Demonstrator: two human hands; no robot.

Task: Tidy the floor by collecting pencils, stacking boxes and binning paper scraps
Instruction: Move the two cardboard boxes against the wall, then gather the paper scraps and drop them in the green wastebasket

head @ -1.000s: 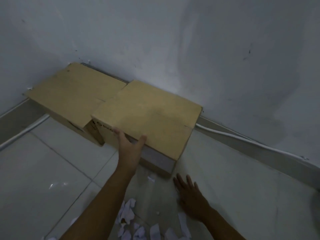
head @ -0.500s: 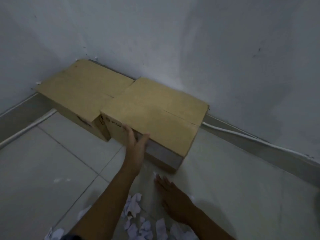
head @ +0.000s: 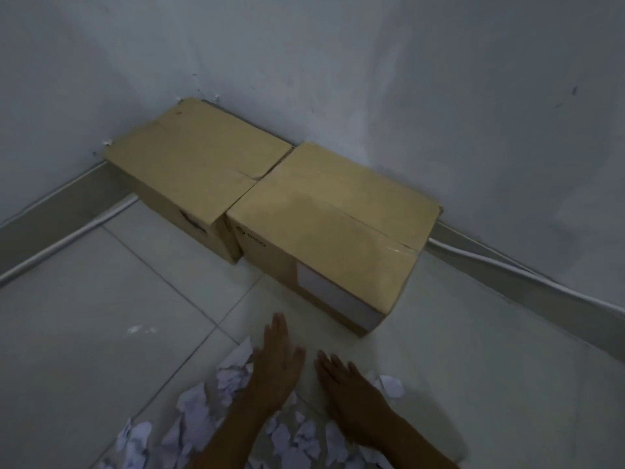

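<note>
Boxes sit side by side in the room's corner, not stacked. The left box (head: 192, 170) stands at about 11 o'clock, pushed into the corner where the two walls (head: 372, 62) meet. The right box (head: 324, 228) is just beside it at 12 o'clock, their near edges touching, and it bears a white label (head: 333, 296) on its near side.

Paper scraps (head: 203, 411) lie in a loose heap on the tiled floor (head: 84, 316) at 6 o'clock, spreading under and around both hands. One scrap (head: 390, 385) lies apart at 5 o'clock, just right of the right hand.

The left hand (head: 275, 370) lies flat, palm down, over the scraps, its fingers (head: 279, 333) straight and pointing toward the right box, well short of it. It grips nothing. The right hand (head: 351, 394) is also palm down beside it, fingers extended and slightly spread, holding nothing; whether the palm presses the floor cannot be told. The two hands are near each other but apart.

A white cable (head: 507, 269) runs along the skirting at 3 o'clock, and another (head: 67, 238) at 9 o'clock.
</note>
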